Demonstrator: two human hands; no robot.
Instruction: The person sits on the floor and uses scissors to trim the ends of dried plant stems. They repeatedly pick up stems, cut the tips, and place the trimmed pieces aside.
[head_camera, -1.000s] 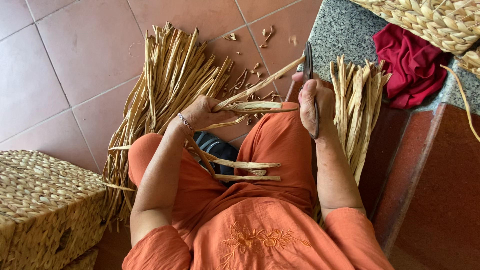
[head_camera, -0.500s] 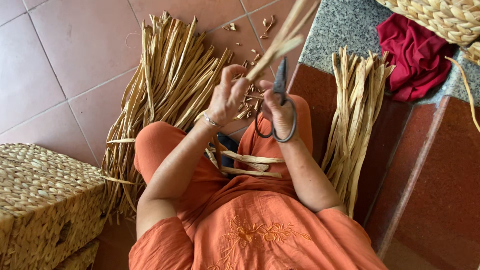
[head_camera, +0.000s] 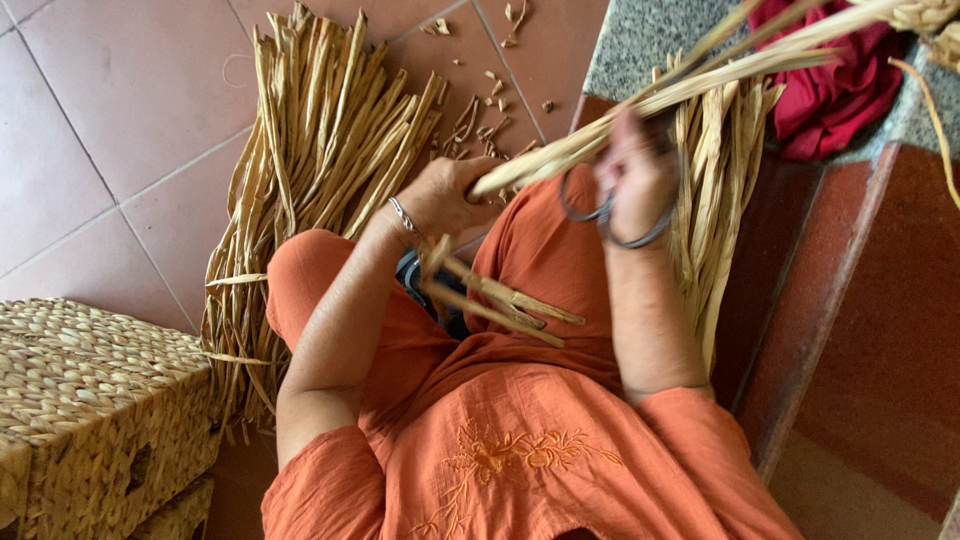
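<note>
My left hand (head_camera: 445, 195) grips the lower end of a long dried straw strip (head_camera: 690, 85) that slants up to the right, past the red cloth. My right hand (head_camera: 632, 175) is blurred with motion and holds dark scissors (head_camera: 610, 215) by their loops, just under the strip. Short cut straw pieces (head_camera: 500, 300) lie across my lap on the orange garment. A silver bracelet circles my left wrist.
A large bundle of dried straw (head_camera: 310, 170) lies on the red tile floor at left, a smaller bundle (head_camera: 715, 190) at right. A woven basket (head_camera: 90, 400) stands at lower left. A red cloth (head_camera: 840, 75) lies on the grey stone ledge (head_camera: 640, 40). Small scraps (head_camera: 490, 100) dot the floor.
Both hands have risen and swung the long strip up to the right. The scissors moved from pointing upward to hanging by their loops under the strip. The view shifted closer.
</note>
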